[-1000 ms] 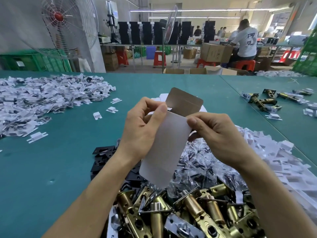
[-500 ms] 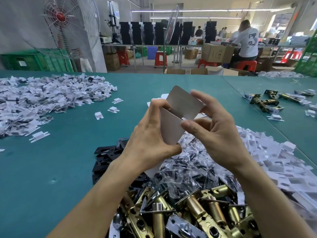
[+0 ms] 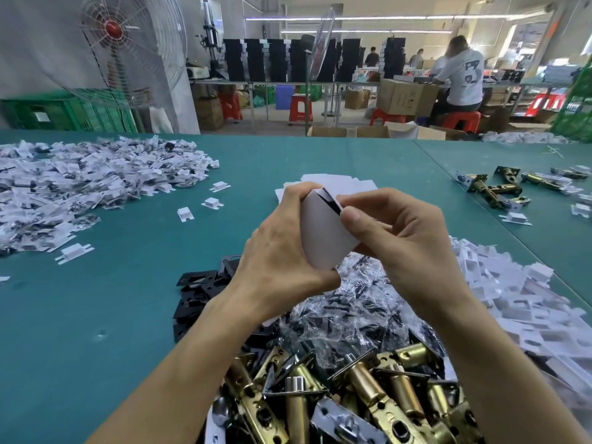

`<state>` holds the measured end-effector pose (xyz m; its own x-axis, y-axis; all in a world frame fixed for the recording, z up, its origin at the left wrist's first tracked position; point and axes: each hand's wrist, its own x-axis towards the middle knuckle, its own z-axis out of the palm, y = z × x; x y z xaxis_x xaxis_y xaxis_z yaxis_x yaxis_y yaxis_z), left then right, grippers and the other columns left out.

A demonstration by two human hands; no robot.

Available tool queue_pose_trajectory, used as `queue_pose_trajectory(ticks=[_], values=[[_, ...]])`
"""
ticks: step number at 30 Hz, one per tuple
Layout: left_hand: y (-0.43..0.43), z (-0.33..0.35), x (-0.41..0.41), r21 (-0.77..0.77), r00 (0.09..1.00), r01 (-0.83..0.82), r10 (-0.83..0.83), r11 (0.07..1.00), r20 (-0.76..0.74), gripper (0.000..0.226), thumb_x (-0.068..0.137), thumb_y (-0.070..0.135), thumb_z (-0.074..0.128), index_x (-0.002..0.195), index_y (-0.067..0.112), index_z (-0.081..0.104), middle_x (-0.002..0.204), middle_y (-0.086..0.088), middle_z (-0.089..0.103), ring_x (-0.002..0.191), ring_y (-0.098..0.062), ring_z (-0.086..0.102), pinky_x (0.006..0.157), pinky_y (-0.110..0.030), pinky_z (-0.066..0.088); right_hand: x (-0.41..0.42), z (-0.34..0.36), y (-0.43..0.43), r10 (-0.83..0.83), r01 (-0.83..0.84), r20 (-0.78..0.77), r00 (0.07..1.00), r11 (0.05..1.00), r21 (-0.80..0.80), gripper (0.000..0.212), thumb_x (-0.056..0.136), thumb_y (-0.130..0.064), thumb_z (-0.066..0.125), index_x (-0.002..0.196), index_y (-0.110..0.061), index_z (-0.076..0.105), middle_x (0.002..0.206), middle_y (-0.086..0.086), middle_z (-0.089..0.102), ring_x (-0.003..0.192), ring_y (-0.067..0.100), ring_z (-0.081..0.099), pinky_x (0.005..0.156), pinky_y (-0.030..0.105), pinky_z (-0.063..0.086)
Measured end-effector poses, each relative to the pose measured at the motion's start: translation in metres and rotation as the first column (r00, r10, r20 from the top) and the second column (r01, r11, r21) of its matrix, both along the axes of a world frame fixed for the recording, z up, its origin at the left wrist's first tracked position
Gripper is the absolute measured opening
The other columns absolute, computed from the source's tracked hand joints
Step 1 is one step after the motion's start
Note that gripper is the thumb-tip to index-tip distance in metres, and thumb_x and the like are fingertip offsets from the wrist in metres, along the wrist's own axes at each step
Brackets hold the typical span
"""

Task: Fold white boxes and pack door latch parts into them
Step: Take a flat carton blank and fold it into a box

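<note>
A small white cardboard box (image 3: 323, 233) is held up over the table between both hands, its top flap nearly closed with a dark slit showing. My left hand (image 3: 282, 251) grips its left side, fingers curled over the top edge. My right hand (image 3: 397, 238) pinches the right side, thumb pressed on the flap. Beneath the hands lie a pile of brass door latches (image 3: 362, 398), clear bags of small parts (image 3: 349, 312) and black strike plates (image 3: 198, 290). Flat white box blanks (image 3: 342, 182) lie just beyond the hands.
A heap of white folded inserts (image 3: 525, 318) fills the right side. Another large pile of white bagged pieces (image 3: 80, 181) covers the far left of the green table (image 3: 112, 315). Loose latches (image 3: 493, 187) lie at the far right. A standing fan and a seated person are beyond the table.
The flat white blank has been folded into a box shape. The brown inner flap that stood open has been pushed down, and both hands have closed in around the box.
</note>
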<state>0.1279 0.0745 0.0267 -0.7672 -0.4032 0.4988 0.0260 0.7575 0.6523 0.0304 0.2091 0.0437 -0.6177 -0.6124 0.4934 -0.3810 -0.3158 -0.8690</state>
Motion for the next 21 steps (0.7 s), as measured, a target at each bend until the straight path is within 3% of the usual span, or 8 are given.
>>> queue_pose_trajectory(ticks=[2,5,8,11,14,17,21], values=[[0.0,0.0,0.0,-0.002,1.0,0.01,-0.01,1.0,0.003,0.087,0.051,0.036,0.076,0.126,0.049,0.034,0.096,0.016,0.056,0.073,-0.016,0.066,0.052,-0.042,0.058,-0.001,0.001,0.001,0.011,-0.009,0.074,0.997,1.0,-0.026,0.018,0.079,-0.026,0.068,0.093,-0.015,0.071,0.092,0.005,0.076,0.082,0.015,0.072,0.072,0.038,0.063],[-0.001,-0.001,0.0,-0.031,1.0,0.017,-0.016,0.999,0.026,0.09,0.052,0.036,0.077,0.129,0.049,0.033,0.1,0.017,0.056,0.078,-0.016,0.064,0.058,-0.043,0.058,-0.003,0.003,0.003,-0.015,0.019,0.134,0.991,0.999,-0.03,0.006,0.087,-0.02,0.067,0.089,-0.016,0.07,0.083,-0.001,0.075,0.077,0.013,0.069,0.066,0.034,0.061],[0.001,-0.002,0.0,-0.087,1.0,0.004,-0.002,0.996,0.029,0.089,0.051,0.041,0.073,0.128,0.053,0.03,0.099,0.023,0.055,0.079,-0.01,0.061,0.061,-0.041,0.056,-0.005,0.006,0.007,-0.119,0.119,0.032,0.992,0.993,-0.015,0.014,0.094,-0.01,0.063,0.09,-0.02,0.072,0.08,-0.004,0.075,0.073,0.01,0.07,0.059,0.026,0.058],[0.003,-0.003,-0.001,-0.122,0.999,0.001,0.004,0.992,0.034,0.086,0.052,0.048,0.068,0.13,0.051,0.03,0.099,0.029,0.052,0.08,-0.003,0.058,0.061,-0.036,0.052,-0.002,0.008,0.007,-0.171,0.17,-0.129,0.977,0.985,-0.013,0.012,0.091,-0.011,0.068,0.093,-0.021,0.075,0.083,-0.002,0.076,0.078,0.015,0.073,0.064,0.032,0.061],[0.002,-0.003,-0.001,-0.135,0.999,0.0,0.005,0.991,0.043,0.087,0.053,0.05,0.066,0.132,0.049,0.03,0.098,0.033,0.049,0.08,0.003,0.055,0.06,-0.031,0.047,0.004,0.005,0.003,-0.149,0.162,-0.229,0.962,0.986,0.039,0.017,0.089,-0.009,0.071,0.093,-0.025,0.075,0.09,-0.007,0.075,0.083,0.007,0.073,0.071,0.027,0.058],[0.002,-0.002,-0.001,-0.111,0.999,0.0,0.003,0.994,0.034,0.088,0.053,0.049,0.068,0.134,0.045,0.031,0.095,0.027,0.051,0.077,-0.002,0.058,0.059,-0.032,0.049,0.006,0.0,-0.001,-0.109,0.133,-0.238,0.965,0.987,0.088,0.014,0.092,-0.015,0.069,0.099,-0.028,0.07,0.094,-0.01,0.073,0.085,0.006,0.072,0.069,0.026,0.057],[0.005,-0.001,0.0,-0.134,0.999,0.01,-0.004,0.991,0.044,0.086,0.05,0.052,0.063,0.13,0.051,0.031,0.093,0.033,0.05,0.076,0.006,0.054,0.056,-0.025,0.04,-0.004,-0.003,0.0,-0.307,0.331,-0.322,0.895,0.944,0.019,0.014,0.099,-0.022,0.056,0.096,-0.034,0.062,0.074,-0.002,0.07,0.057,0.007,0.058,0.052,0.031,0.049]])
